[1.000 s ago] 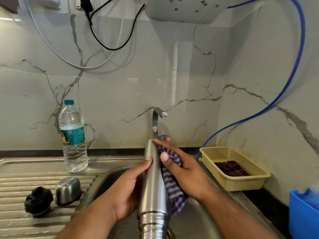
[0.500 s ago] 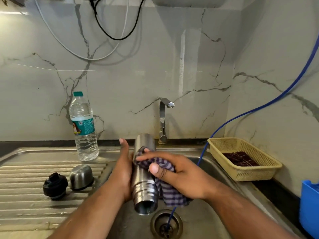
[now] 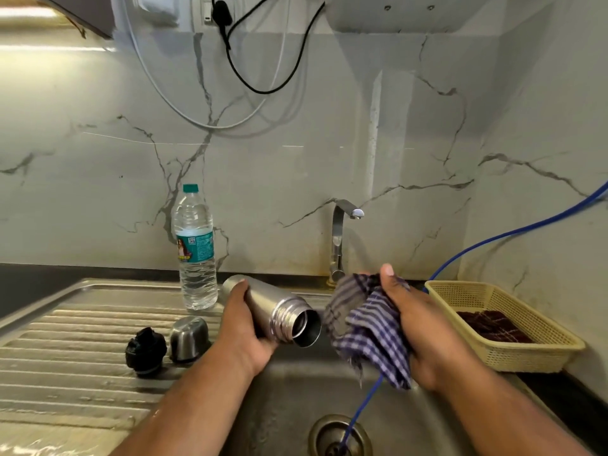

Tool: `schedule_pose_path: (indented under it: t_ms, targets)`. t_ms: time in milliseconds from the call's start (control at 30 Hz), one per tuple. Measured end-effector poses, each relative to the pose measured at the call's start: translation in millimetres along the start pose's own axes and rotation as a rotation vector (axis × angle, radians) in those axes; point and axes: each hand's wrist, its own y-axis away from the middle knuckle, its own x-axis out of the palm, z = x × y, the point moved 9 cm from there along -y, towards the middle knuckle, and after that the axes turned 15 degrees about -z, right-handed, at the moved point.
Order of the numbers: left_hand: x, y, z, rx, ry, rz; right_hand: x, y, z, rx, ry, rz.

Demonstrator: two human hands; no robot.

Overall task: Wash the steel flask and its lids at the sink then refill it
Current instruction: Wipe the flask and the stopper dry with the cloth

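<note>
My left hand (image 3: 243,327) grips the steel flask (image 3: 279,311) over the sink basin (image 3: 283,399). The flask lies tilted, with its open threaded mouth pointing right and towards me. My right hand (image 3: 414,320) holds a blue-and-white checked cloth (image 3: 365,327) bunched just right of the flask's mouth, apart from it. On the ribbed draining board (image 3: 65,350) to the left lie the black inner lid (image 3: 146,352) and the steel cup lid (image 3: 189,339), side by side. A plastic water bottle (image 3: 195,248) with a teal cap stands behind them.
The tap (image 3: 342,238) stands behind the basin, with no water running. A blue hose (image 3: 362,403) runs from the right wall down into the drain (image 3: 339,436). A cream plastic basket (image 3: 500,324) holding a dark cloth sits on the right counter.
The cloth has come off the flask and my right hand has moved right. The flask has tipped from near upright to lying sideways, mouth towards the right.
</note>
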Motion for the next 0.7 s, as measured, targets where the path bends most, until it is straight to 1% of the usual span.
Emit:
schedule_pose_path:
  t_ms: [100,167,200,233,300,367,400,467,533,567,633,700]
  targets:
    - [0.0,-0.9,0.3,-0.012,0.061,-0.013,-3.9,-2.8,-10.7,0.182,-0.132,-0.018]
    - [1.8,1.1,-1.0,-0.010,0.081,-0.004,-2.3,-1.8,-9.0,0.183,-0.196,0.024]
    - [3.5,2.5,-1.1,-0.010,0.089,0.001,-0.2,-2.5,-4.7,0.134,-0.206,0.059]
    - [5.5,3.2,-1.3,-0.007,0.092,0.009,2.4,-2.1,1.7,0.037,-0.182,0.106]
    - [9.8,8.3,2.9,0.006,0.078,0.023,16.7,12.8,16.5,-0.291,0.008,0.210]
    - [17.7,17.3,17.9,-0.017,-0.025,0.086,37.4,33.3,20.0,-0.623,0.248,0.284]
    - [21.6,25.4,28.3,-0.042,-0.096,0.130,45.3,41.1,20.0,-0.752,0.316,0.293]
    - [27.3,36.6,43.6,-0.067,-0.209,0.210,46.0,49.0,26.7,-0.920,0.337,0.221]
    - [31.0,44.5,52.6,-0.071,-0.305,0.286,32.7,48.7,39.4,-0.997,0.272,0.096]
    - [32.6,46.4,55.3,-0.077,-0.341,0.318,26.4,49.0,45.9,-1.000,0.237,0.049]
    - [35.9,50.5,61.2,-0.085,-0.387,0.355,15.3,46.0,54.3,-0.939,0.149,0.008]
    - [38.2,50.9,60.9,-0.033,-0.383,0.348,6.7,41.8,60.9,-0.876,0.067,-0.012]
